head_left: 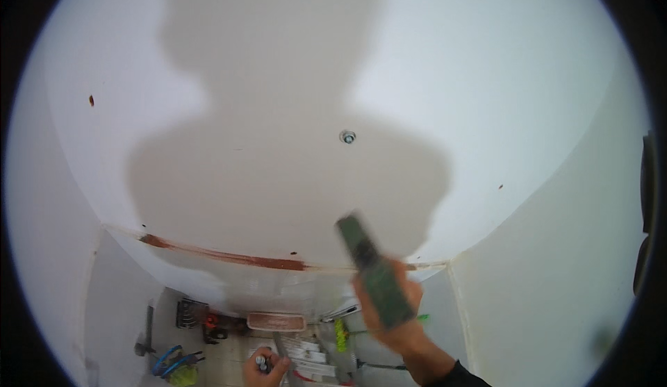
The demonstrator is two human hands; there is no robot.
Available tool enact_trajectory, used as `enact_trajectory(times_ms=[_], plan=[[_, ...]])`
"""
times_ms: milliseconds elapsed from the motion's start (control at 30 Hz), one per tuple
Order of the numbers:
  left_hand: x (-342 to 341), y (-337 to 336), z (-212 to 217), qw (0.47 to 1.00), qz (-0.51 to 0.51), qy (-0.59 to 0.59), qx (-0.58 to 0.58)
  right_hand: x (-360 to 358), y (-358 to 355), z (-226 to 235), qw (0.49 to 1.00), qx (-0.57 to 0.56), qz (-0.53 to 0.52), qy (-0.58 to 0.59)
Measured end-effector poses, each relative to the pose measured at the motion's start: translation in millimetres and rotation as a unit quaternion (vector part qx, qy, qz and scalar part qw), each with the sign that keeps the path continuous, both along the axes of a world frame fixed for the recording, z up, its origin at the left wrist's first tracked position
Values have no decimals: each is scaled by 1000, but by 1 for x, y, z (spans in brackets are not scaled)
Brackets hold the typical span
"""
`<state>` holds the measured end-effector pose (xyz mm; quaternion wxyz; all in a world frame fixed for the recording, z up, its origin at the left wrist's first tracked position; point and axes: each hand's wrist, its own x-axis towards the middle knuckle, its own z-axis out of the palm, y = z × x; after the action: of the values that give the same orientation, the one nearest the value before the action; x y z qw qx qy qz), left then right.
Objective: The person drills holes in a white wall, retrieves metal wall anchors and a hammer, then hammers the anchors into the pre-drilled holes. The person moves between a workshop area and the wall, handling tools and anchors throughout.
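Note:
My right hand (392,310) is raised in front of a white wall (278,109) and grips a long flat dark-green tool (372,269) that points up and to the left. Low at the bottom edge, my left hand (264,368) is closed around a small dark and silver object (263,364); what it is cannot be made out. A small round metal fitting (347,137) sits in the wall above the green tool's tip. My shadow covers the middle of the wall.
A rusty brown streak (229,256) runs along the wall's lower edge. On the tiled floor below lie a hammer (147,331), blue cables (170,361), a red-and-black tool (212,326), a pink rectangular tray (276,322) and white packages (306,356). A side wall (556,283) closes the right.

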<state>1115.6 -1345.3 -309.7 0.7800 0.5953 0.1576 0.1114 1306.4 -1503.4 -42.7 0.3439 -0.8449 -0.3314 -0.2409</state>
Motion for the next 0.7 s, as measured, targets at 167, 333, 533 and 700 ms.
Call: enact_trajectory(times_ms=[167, 333, 533, 700], plan=[[-19, -17, 10, 914, -88, -15, -395, -124, 1, -26, 900, -3, 6, 436], [-48, -63, 74, 969, -98, 159, -160, -203, -34, -122, 933, 6, -61, 354], [-130, -38, 53, 897, -255, 358, 40, -210, -141, -211, 886, -329, 41, 325], [-218, -20, 13, 920, -152, 338, -131, -285, -175, -277, 882, -314, 165, 311]])
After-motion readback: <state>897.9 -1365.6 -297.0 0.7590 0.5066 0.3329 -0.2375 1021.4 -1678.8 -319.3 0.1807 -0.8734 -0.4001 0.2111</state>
